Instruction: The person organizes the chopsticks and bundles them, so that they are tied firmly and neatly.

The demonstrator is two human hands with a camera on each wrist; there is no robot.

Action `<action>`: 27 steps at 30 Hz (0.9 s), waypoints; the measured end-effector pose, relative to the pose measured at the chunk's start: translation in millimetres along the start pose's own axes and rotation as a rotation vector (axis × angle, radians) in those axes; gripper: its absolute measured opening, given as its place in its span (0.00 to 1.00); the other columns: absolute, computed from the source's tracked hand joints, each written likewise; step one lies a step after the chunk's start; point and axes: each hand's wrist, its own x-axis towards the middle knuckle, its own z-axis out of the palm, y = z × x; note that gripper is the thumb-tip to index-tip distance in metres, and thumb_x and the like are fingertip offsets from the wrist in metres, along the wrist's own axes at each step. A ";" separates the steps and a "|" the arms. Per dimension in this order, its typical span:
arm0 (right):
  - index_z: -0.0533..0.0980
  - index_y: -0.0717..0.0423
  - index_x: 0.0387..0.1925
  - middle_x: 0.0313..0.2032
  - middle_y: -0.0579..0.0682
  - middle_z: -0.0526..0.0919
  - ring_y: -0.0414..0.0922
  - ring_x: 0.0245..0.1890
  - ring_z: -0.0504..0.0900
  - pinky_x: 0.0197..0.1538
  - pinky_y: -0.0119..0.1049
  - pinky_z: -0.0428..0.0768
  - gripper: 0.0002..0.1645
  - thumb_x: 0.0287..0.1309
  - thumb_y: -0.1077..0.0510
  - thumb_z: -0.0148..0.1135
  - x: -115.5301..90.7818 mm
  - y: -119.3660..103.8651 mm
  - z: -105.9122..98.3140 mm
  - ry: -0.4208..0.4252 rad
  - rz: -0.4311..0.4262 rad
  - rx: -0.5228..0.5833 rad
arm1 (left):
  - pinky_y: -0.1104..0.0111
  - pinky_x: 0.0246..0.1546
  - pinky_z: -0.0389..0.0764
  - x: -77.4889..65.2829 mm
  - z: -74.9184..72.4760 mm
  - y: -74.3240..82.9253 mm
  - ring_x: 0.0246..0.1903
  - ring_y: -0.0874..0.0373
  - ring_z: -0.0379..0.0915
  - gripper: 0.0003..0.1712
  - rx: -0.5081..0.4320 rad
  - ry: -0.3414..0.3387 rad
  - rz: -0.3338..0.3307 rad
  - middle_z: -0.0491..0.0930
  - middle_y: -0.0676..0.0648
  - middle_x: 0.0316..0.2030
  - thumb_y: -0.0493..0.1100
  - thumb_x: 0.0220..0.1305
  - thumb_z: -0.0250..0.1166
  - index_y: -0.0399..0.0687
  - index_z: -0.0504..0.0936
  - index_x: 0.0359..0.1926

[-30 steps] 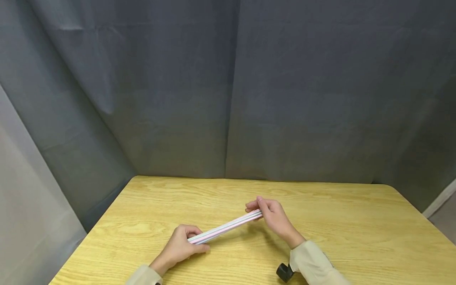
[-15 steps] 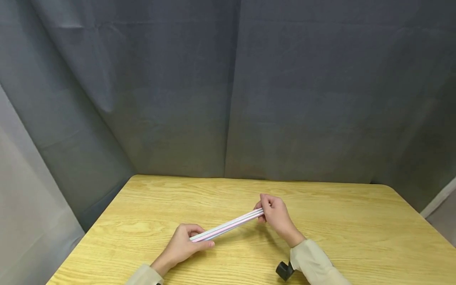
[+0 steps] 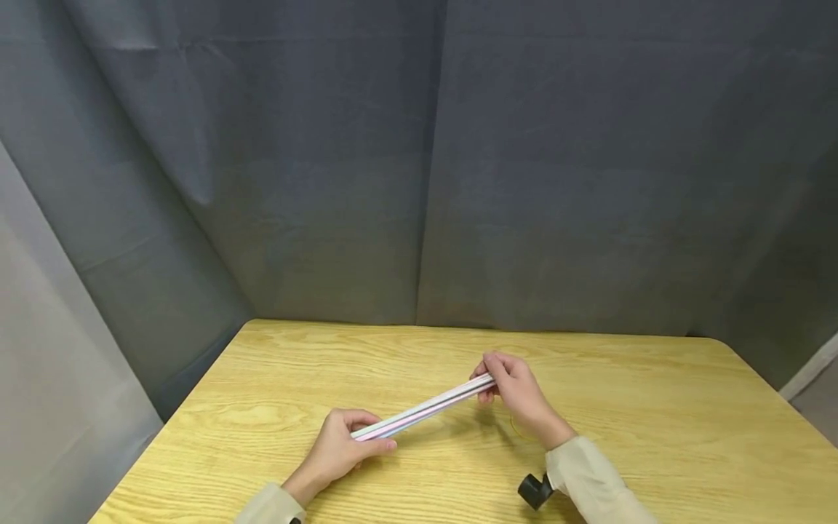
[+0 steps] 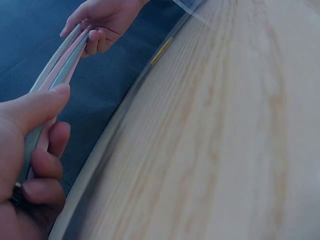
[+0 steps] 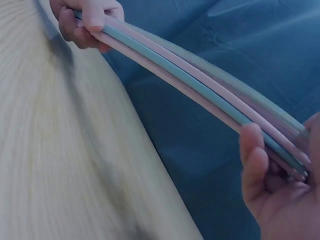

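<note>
A bundle of long, thin pastel strips [image 3: 425, 412], pink, pale blue and white, slants up to the right above the table; their exact kind is unclear. My left hand [image 3: 343, 445] grips the lower left end, with the thumb [image 4: 47, 102] along the front in the left wrist view. At the upper right end my right hand [image 3: 517, 389] holds the strips between thumb and curled fingers. Seen from the right wrist, the strips [image 5: 200, 82] lie side by side and bow slightly between the hands. The ends inside both hands are hidden.
A thin yellow loop [image 3: 515, 428], like a rubber band, shows on the wood-grain table [image 3: 419, 495] beside my right wrist. A black device [image 3: 535, 491] sits by the right sleeve. Grey curtains [image 3: 419, 182] hang behind the table.
My right hand's fingers have closed more firmly on the bundle's end and moved slightly up and right. The left hand keeps its grip. The yellow loop has come into sight.
</note>
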 end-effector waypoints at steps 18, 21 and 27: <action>0.71 0.67 0.43 0.32 0.54 0.76 0.44 0.25 0.75 0.28 0.33 0.73 0.19 0.75 0.54 0.40 -2.0 -1.6 -39.8 -0.045 0.099 -0.359 | 0.79 0.11 0.62 -2.8 -2.6 0.4 0.10 0.69 0.60 0.17 -0.009 -0.007 0.016 0.80 0.53 0.19 0.40 0.45 0.78 0.36 0.85 0.36; 0.73 0.64 0.41 0.32 0.55 0.78 0.43 0.24 0.73 0.25 0.32 0.70 0.11 0.70 0.58 0.50 -4.4 3.4 -46.1 -0.072 0.049 -0.597 | 0.79 0.11 0.62 -3.0 -3.2 0.6 0.10 0.68 0.60 0.17 -0.009 -0.005 0.013 0.81 0.52 0.20 0.40 0.45 0.78 0.36 0.85 0.36; 0.75 0.65 0.38 0.28 0.50 0.77 0.40 0.26 0.71 0.31 0.35 0.72 0.08 0.61 0.62 0.61 -10.3 17.2 -60.7 -0.130 0.016 -0.832 | 0.79 0.11 0.62 -2.1 -3.3 0.1 0.10 0.68 0.60 0.17 -0.004 -0.013 0.018 0.81 0.51 0.21 0.41 0.46 0.78 0.36 0.85 0.36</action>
